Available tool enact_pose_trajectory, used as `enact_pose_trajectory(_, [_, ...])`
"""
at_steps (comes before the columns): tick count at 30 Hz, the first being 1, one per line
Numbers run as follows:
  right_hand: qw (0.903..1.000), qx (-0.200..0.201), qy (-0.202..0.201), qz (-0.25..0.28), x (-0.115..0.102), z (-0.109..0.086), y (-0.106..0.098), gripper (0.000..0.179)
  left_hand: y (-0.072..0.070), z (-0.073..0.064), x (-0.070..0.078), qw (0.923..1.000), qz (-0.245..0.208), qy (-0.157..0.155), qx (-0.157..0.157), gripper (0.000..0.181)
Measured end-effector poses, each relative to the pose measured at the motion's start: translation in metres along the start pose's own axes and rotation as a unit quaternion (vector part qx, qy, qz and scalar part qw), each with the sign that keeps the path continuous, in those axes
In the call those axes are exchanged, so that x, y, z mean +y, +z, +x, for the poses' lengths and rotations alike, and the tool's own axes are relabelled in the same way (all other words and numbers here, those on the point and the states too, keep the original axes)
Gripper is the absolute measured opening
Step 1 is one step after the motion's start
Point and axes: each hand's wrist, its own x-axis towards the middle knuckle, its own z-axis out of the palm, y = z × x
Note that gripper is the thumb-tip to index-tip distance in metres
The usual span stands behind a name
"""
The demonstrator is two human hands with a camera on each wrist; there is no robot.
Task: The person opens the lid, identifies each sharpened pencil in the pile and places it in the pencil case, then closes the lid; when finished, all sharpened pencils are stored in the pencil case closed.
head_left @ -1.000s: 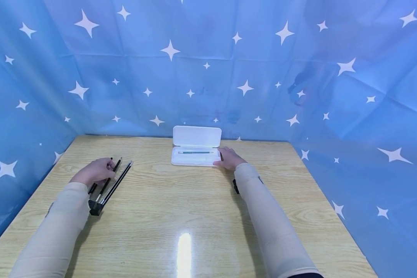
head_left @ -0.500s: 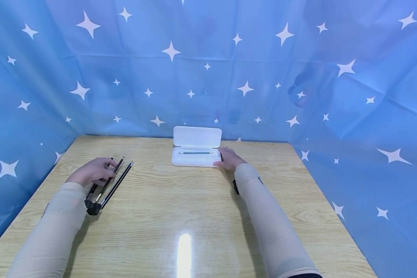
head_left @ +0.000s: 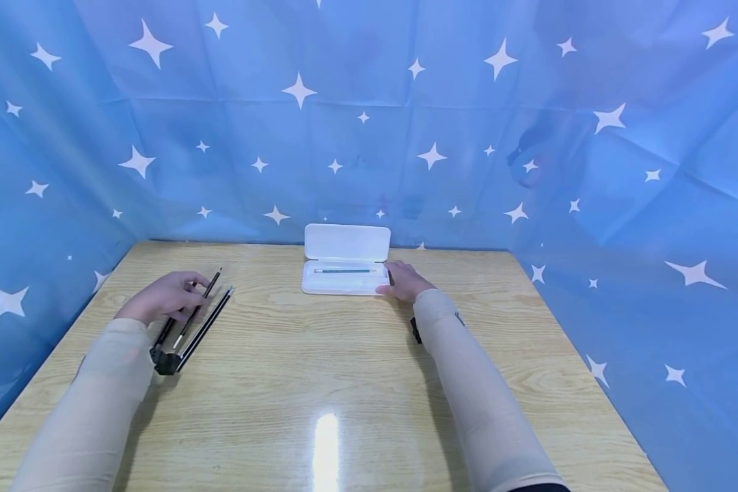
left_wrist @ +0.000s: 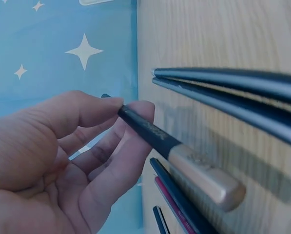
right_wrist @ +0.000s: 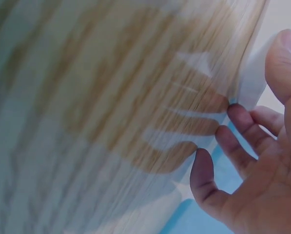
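My left hand (head_left: 169, 297), at the left of the table, pinches a black pencil with a gold end (left_wrist: 150, 134) between thumb and fingers. The pencil slants, its gold end toward me in the left wrist view. Right beside it lie two black pencils with silvery ends (head_left: 206, 329). Below the hand in the left wrist view are a dark pencil (left_wrist: 177, 192) and a magenta one (left_wrist: 170, 202). At the back, my right hand (head_left: 406, 281) holds the right end of an open white pencil case (head_left: 347, 242). A teal pencil (head_left: 344, 270) lies inside the case.
The wooden table (head_left: 283, 383) ends at a blue curtain (head_left: 369, 137) with white stars, right behind the case's raised lid. A black wrist-camera mount (head_left: 167, 362) sits under the left wrist, close to the pencils' near ends.
My left hand has risen slightly, lifting the black pencil with the gold end up and away from the pencils beside it. The right hand stays at the pencil case.
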Motion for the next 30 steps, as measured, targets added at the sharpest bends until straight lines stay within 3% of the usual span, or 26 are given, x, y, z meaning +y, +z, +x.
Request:
enact_pose_trajectory(17, [0.9999, 0.005, 0.011, -0.006, 0.003, 0.006, 0.005, 0.074, 0.009, 0.013, 0.021, 0.9956, -0.006, 0.077, 0.054, 0.052])
enact_pose_trajectory(22, [1.0, 0.007, 0.006, 0.003, 0.003, 0.005, 0.005, 0.071, 0.013, 0.015, 0.03, 0.9887, -0.01, 0.112, 0.1, 0.051])
enact_pose_trajectory(30, [0.9999, 0.008, 0.005, 0.008, 0.002, 0.004, 0.004, 0.069, 0.018, 0.023, 0.04, 0.9707, -0.001, 0.158, 0.181, 0.048])
